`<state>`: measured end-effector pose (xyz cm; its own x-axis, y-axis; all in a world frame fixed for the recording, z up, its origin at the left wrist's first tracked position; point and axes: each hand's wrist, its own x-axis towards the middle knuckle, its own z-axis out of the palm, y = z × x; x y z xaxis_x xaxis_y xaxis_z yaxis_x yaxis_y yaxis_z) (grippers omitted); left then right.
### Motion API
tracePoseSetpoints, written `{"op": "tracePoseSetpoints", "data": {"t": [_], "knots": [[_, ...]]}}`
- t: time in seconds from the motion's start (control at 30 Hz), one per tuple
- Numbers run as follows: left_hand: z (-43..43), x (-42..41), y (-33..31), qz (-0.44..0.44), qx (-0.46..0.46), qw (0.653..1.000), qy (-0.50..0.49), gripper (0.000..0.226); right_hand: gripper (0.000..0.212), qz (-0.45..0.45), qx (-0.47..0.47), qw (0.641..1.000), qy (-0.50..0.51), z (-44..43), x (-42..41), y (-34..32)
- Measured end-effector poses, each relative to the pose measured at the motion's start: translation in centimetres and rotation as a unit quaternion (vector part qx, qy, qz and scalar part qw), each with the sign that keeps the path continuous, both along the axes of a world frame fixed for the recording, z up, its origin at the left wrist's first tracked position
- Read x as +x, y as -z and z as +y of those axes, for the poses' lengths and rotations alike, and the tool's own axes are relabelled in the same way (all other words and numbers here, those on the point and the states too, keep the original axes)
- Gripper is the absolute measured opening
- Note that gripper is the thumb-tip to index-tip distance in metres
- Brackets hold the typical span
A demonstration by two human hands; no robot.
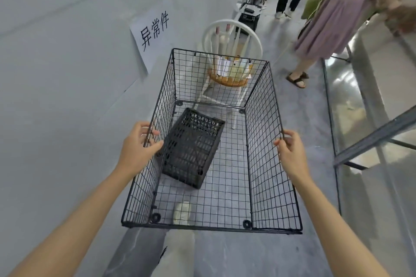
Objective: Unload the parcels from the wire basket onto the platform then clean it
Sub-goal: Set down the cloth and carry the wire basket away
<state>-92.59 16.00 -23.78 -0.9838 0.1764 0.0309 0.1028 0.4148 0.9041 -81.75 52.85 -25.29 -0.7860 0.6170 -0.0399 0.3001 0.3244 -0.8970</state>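
Black perforated plastic crate [193, 148] lies in black wire-grid basket [263, 141], against its left wall. White spindle-back wooden chair [231, 36] behind far end. Left hand [139, 141] on left rim, right hand [290, 150] on right rim.

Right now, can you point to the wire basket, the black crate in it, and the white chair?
wire basket [267, 159]: head view, on its right mesh wall.
black crate [193, 148]: head view, middle of its slotted side.
white chair [222, 23]: head view, top of its curved back.
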Motion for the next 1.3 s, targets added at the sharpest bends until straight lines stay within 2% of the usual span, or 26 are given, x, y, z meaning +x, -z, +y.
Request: {"op": "tracePoseSetpoints", "data": {"t": [0.27,0.5,0.87,1.3], "knots": [[1.6,-14.6,4.3,-0.055,-0.033,0.998,0.029,0.039,0.027,-0.028,-0.027,0.999,0.037,0.5,-12.3,4.1],[2.8,-23.1,8.1,-0.121,-0.055,0.989,0.059,0.042,0.029,-0.054,-0.054,0.994,0.076,0.2,-17.9,7.8],[6.1,-29.9,17.3,-0.217,-0.093,0.971,0.035,0.046,0.027,-0.097,-0.052,0.989,0.103,1.4,-23.4,17.3],[7.9,-37.0,26.7,-0.227,-0.145,0.963,-0.030,0.059,0.024,-0.085,-0.078,0.986,0.124,0.5,-30.6,28.5]]}}
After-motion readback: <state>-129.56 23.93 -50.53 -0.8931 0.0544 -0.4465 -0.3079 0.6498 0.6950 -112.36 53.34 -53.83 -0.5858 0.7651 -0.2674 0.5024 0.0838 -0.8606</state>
